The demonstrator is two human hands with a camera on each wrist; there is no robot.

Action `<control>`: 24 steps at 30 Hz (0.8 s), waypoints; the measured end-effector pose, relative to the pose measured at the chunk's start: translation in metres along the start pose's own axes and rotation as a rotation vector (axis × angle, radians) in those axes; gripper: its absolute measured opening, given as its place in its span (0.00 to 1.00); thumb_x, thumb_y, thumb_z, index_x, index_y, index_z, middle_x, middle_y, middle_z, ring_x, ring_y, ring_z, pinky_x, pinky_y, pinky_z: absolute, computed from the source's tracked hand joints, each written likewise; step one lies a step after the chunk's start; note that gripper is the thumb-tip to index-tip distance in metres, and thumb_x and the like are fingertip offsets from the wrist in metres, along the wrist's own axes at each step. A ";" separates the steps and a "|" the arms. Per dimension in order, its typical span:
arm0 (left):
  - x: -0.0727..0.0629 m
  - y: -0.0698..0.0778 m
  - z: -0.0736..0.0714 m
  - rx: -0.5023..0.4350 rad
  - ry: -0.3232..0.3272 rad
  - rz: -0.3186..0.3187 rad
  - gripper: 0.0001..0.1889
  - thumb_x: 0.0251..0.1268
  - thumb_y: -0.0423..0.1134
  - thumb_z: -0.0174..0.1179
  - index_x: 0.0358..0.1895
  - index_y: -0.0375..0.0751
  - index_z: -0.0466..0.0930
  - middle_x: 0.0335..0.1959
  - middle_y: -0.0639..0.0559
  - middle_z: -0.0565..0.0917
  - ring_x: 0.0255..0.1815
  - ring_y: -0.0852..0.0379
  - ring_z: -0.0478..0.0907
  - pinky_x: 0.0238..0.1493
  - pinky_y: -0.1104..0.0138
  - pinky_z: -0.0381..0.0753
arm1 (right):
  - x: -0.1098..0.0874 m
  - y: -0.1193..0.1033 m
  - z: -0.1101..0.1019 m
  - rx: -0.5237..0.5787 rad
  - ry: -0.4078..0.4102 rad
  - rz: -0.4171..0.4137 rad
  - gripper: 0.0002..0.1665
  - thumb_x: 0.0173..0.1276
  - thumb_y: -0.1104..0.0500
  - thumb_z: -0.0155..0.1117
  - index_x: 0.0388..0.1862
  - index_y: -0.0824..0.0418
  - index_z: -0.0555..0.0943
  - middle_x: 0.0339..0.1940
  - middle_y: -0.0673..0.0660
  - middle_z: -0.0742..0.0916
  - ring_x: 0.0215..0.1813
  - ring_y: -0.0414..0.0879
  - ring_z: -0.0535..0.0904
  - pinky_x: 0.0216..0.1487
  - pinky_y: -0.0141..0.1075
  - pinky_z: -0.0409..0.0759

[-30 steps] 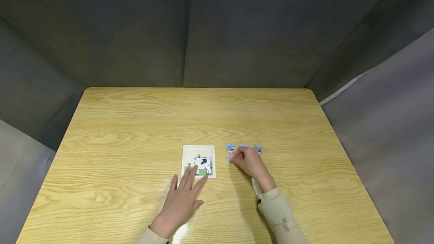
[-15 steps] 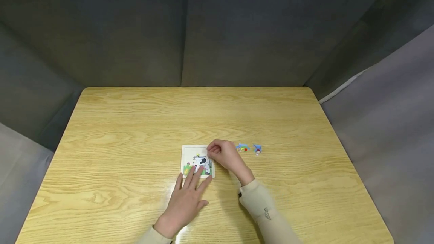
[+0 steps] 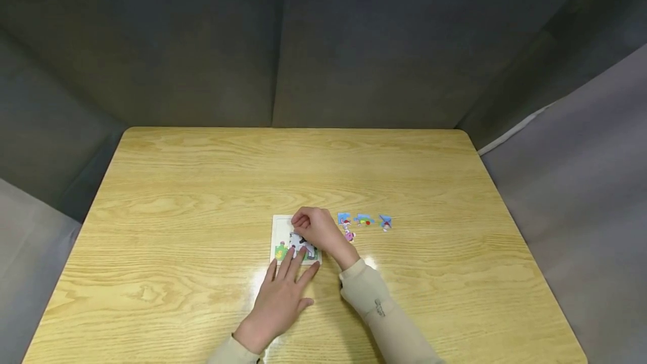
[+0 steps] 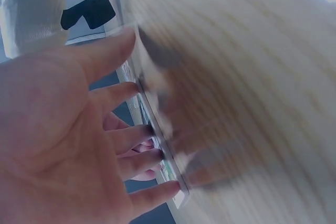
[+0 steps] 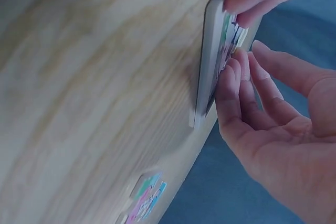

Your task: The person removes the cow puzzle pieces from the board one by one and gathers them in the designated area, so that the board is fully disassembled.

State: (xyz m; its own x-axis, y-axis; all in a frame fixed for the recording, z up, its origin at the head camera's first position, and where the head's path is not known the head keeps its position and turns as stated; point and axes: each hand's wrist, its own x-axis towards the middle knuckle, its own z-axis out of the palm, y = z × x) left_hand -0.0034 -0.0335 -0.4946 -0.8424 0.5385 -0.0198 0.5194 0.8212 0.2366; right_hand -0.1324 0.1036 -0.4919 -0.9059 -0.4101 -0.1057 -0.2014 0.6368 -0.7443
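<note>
A square white puzzle tray (image 3: 281, 223) lies on the table with a partly filled cow picture (image 3: 305, 246) in it. My left hand (image 3: 278, 302) rests at its near side, fingers spread and fairly straight, fingertips over the lower rim and picture. In the left wrist view, the left fingertips (image 4: 173, 186) touch the tray's edge. My right hand (image 3: 318, 231) is over the tray's upper part, thumb and fingers drawn together, pinching a small puzzle piece mostly hidden by the fingers. The right wrist view has the right fingertips (image 5: 231, 69) right at the picture's surface.
Several loose puzzle pieces lie right of the tray: a blue-and-red one (image 3: 343, 218), a blue-green one (image 3: 364, 219), a blue one (image 3: 386, 222) and a pink-patterned part (image 3: 349, 234). Dark curtains (image 3: 202, 44) stand behind the wooden table (image 3: 429, 184).
My right hand has moved left from the loose pieces to the tray, crossing from its right edge to its upper middle. The left hand has slid slightly rightward at the lower rim.
</note>
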 end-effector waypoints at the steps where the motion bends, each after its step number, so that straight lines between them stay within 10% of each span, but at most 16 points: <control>1: 0.001 0.000 0.000 0.014 0.007 0.001 0.35 0.63 0.56 0.62 0.72 0.50 0.67 0.75 0.39 0.59 0.74 0.38 0.56 0.65 0.42 0.65 | 0.001 0.000 0.000 -0.001 -0.002 0.000 0.05 0.62 0.70 0.69 0.37 0.66 0.84 0.31 0.56 0.86 0.32 0.41 0.81 0.36 0.29 0.79; 24: 0.011 -0.001 0.003 0.097 0.014 -0.018 0.34 0.62 0.59 0.62 0.71 0.55 0.69 0.75 0.46 0.61 0.70 0.42 0.64 0.58 0.45 0.72 | 0.000 0.005 -0.002 0.157 -0.058 0.004 0.13 0.59 0.73 0.69 0.42 0.66 0.82 0.34 0.57 0.84 0.34 0.44 0.80 0.36 0.30 0.79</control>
State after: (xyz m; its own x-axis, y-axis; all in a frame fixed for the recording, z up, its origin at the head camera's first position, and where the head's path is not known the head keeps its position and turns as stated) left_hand -0.0126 -0.0279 -0.4975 -0.8534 0.5211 -0.0099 0.5147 0.8457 0.1412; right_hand -0.1338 0.1084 -0.4945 -0.8824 -0.4479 -0.1438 -0.1329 0.5305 -0.8372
